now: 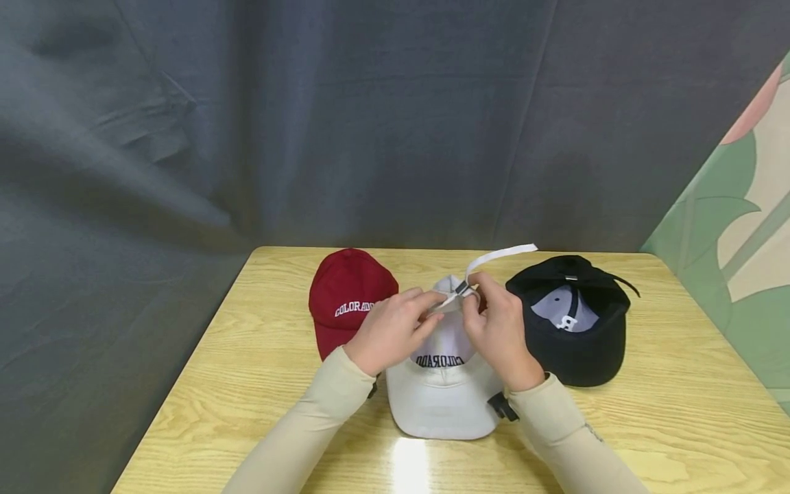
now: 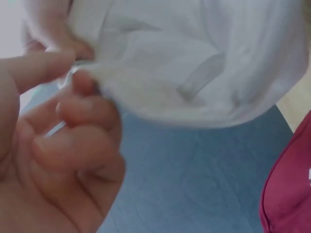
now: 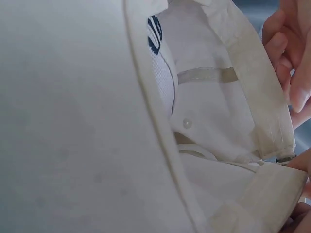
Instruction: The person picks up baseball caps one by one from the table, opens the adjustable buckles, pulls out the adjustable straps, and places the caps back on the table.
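Note:
A white baseball cap with dark COLORADO lettering lies at the middle of the table, its brim toward me. Both hands work at its back opening. My left hand pinches the edge of the band beside a small dark buckle. On the buckle's other side, my right hand grips the band with thumb and fingers. A loose white strap sticks up from the buckle and bends right. In the right wrist view the inside of the cap shows; the right fingers are partly cut off there.
A dark red cap with white lettering lies to the left, partly behind my left hand. On the right, a black cap rests with its grey lining showing and its strap end loose. A dark curtain hangs behind the wooden table.

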A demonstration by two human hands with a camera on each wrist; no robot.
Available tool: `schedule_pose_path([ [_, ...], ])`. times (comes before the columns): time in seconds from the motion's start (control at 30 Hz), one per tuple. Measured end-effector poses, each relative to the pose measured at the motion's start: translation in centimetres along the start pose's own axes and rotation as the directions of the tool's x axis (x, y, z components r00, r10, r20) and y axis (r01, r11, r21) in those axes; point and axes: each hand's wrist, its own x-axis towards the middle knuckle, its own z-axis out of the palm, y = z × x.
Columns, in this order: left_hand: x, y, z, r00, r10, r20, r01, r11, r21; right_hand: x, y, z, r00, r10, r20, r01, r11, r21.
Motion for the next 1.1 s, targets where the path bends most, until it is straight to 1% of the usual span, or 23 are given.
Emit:
schedule_pose_path([
  [0.13, 0.0, 0.0, -0.3, 0.998, -0.019, 0.058, 0.023, 0.998, -0.057, -0.1, 0.1, 0.1, 1.0, -0.022, -0.004, 0.022, 1.0, 0.01],
  [0.23, 0.2, 0.1, -0.2, 0.997, -0.018, 0.072, 0.022, 0.998, -0.052, -0.2, 0.2, 0.2, 1.0, -0.023, 0.005, 0.022, 1.0, 0.02],
  [0.33, 0.4, 0.2, 0.1, 0.999, -0.005, 0.04, 0.005, 1.0, -0.004, -0.3, 0.2, 0.2, 1.0, 0.001, 0.029, -0.001, 1.0, 0.019],
  [0.43, 0.7, 0.3, 0.5, 0.999, 0.016, -0.03, -0.014, 0.997, 0.073, -0.4, 0.1, 0.2, 0.998, 0.015, 0.063, -0.017, 1.0, 0.019],
  [0.53, 0.9, 0.2, 0.8, 0.994, 0.043, -0.099, -0.028, 0.989, 0.144, -0.4, -0.1, 0.1, 0.996, 0.015, 0.09, -0.017, 1.0, 0.026],
  [0.63, 1.1, 0.1, 1.0, 0.986, 0.068, -0.152, -0.037, 0.979, 0.202, -0.4, -0.2, 0.1, 0.995, -0.019, 0.102, 0.02, 1.0, -0.006],
  [0.73, 1.2, -0.1, 1.2, 0.978, 0.093, -0.187, -0.044, 0.968, 0.249, -0.4, -0.3, 0.0, 0.991, -0.085, 0.103, 0.095, 0.991, -0.098],
  [0.8, 1.1, -0.1, 1.2, 0.975, 0.103, -0.194, -0.049, 0.963, 0.263, -0.4, -0.3, 0.0, 0.987, -0.126, 0.099, 0.141, 0.977, -0.159],
  [0.87, 1.1, -0.1, 1.2, 0.976, 0.111, -0.187, -0.06, 0.963, 0.262, -0.3, -0.4, -0.1, 0.983, -0.152, 0.104, 0.17, 0.965, -0.199],
  [1.0, 1.0, -0.1, 1.3, 0.98, 0.12, -0.16, -0.079, 0.967, 0.241, -0.2, -0.6, -0.3, 0.979, -0.163, 0.124, 0.187, 0.958, -0.216],
  [1.1, 1.0, -0.1, 1.4, 0.981, 0.12, -0.154, -0.081, 0.967, 0.241, -0.1, -0.8, -0.4, 0.976, -0.167, 0.139, 0.196, 0.954, -0.229],
])
